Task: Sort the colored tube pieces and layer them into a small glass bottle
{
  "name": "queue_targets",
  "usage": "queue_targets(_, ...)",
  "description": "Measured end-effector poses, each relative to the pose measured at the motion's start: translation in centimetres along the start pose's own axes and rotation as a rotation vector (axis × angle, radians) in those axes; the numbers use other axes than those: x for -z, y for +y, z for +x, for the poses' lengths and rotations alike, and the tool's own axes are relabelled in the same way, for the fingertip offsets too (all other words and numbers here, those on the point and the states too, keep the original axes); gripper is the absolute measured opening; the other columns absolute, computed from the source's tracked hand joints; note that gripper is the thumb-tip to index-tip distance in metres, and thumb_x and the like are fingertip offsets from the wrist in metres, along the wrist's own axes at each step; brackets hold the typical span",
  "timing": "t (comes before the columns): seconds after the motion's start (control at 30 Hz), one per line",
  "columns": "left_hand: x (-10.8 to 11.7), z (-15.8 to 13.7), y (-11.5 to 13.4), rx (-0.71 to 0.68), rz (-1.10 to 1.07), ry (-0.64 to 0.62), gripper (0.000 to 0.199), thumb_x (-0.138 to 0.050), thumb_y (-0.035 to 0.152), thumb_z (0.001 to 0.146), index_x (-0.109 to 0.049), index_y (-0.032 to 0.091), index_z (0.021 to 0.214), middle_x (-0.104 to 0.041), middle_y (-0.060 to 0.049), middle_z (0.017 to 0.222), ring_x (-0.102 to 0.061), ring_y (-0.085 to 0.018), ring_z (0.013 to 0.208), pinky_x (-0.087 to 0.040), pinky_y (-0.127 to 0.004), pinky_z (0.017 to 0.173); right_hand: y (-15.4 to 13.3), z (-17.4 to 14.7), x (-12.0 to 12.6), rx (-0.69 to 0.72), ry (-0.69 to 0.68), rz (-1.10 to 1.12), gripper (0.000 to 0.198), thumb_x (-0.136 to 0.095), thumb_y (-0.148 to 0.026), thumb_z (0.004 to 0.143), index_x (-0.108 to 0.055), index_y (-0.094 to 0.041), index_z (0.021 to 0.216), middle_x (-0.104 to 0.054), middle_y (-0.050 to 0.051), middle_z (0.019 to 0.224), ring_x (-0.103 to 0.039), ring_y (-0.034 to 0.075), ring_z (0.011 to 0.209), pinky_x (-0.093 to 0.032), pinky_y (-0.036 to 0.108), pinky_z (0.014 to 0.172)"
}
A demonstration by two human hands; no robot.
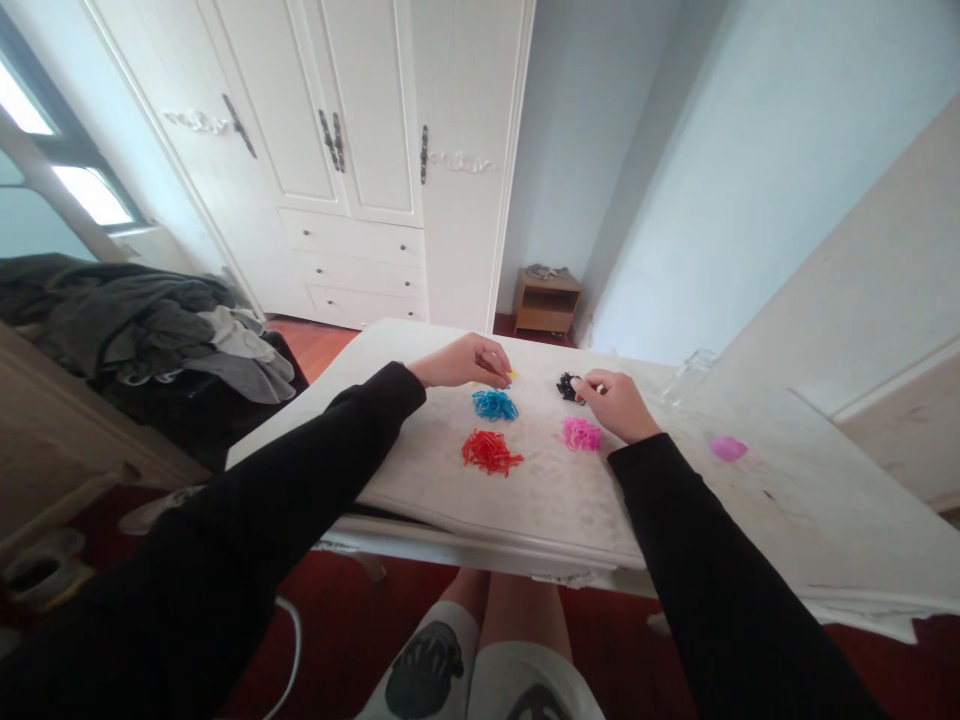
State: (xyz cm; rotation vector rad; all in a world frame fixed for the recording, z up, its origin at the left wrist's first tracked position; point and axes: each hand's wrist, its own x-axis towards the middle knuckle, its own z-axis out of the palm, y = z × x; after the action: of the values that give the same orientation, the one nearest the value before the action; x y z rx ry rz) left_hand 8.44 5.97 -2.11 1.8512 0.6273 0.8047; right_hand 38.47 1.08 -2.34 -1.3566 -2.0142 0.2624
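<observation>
The red pile (489,453), blue pile (495,405) and pink pile (583,434) look like smooth plastic or rubber with a slight sheen; the black pile (570,387) seems of similar stuff. Beneath them, the desk (540,505) has a pale, mostly matt top, its surface smudged. The jar (688,378) is clear and shiny, glass or hard plastic. The sleeves (330,460) are matt black cloth; the shorts (525,665) are printed cloth. The clothes (150,325) are soft, crumpled fabric. The wardrobe (375,100) is smooth, painted white, with dark, metallic-looking handles (424,155). The nightstand (546,320) looks wooden, the wall (600,120) smooth and matt.
</observation>
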Motion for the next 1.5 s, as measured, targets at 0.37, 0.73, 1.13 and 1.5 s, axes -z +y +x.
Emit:
queue_targets(0.37,-2.0,0.8,-1.8,-0.046,-0.180,0.114,0.041,-0.096,0.033,0.062,-0.071,0.011,0.087,-0.080,-0.011,0.088,-0.079,-0.021,0.081,-0.064,-0.031,0.076,-4.6,0.3,-1.3,0.403,-0.073,-0.205,0.015,-0.067,-0.027,0.093,-0.069,-0.019,0.081,-0.070,0.006,0.082,-0.061,0.023,0.086,-0.046,0.037,0.081)
queue_targets(0.73,-0.5,0.4,-1.7,-0.109,-0.121,0.166,0.036,-0.094,0.029,0.066,-0.073,0.010,0.088,-0.078,-0.007,0.084,-0.076,-0.017,0.075,-0.062,-0.028,0.072,-7.7,3.5,-3.6,0.402,-0.123,-0.395,0.014,-0.070,-0.019,0.087,-0.071,-0.019,0.073,-0.072,0.005,0.078,-0.063,0.023,0.083,-0.041,0.036,0.078)
queue_targets(1.13,-0.3,0.1,-1.9,-0.057,-0.104,0.125,0.036,-0.094,0.029,0.066,-0.074,0.011,0.091,-0.079,-0.009,0.091,-0.078,-0.019,0.081,-0.065,-0.031,0.078,-6.7,2.0,-3.6,0.313,-0.008,-0.236,0.012,-0.067,-0.015,0.083,-0.064,-0.019,0.073,-0.067,0.004,0.079,-0.058,0.020,0.078,-0.041,0.033,0.075)
queue_targets(1.5,-0.9,0.2,-2.2,-0.114,-0.065,0.149,0.029,-0.092,0.032,0.069,-0.078,0.011,0.083,-0.079,-0.008,0.081,-0.077,-0.019,0.078,-0.065,-0.030,0.076,-7.2,1.4,-4.0,0.270,-0.009,-0.136,0.012,-0.069,-0.023,0.088,-0.070,-0.019,0.077,-0.070,0.004,0.080,-0.061,0.020,0.078,-0.043,0.033,0.075)
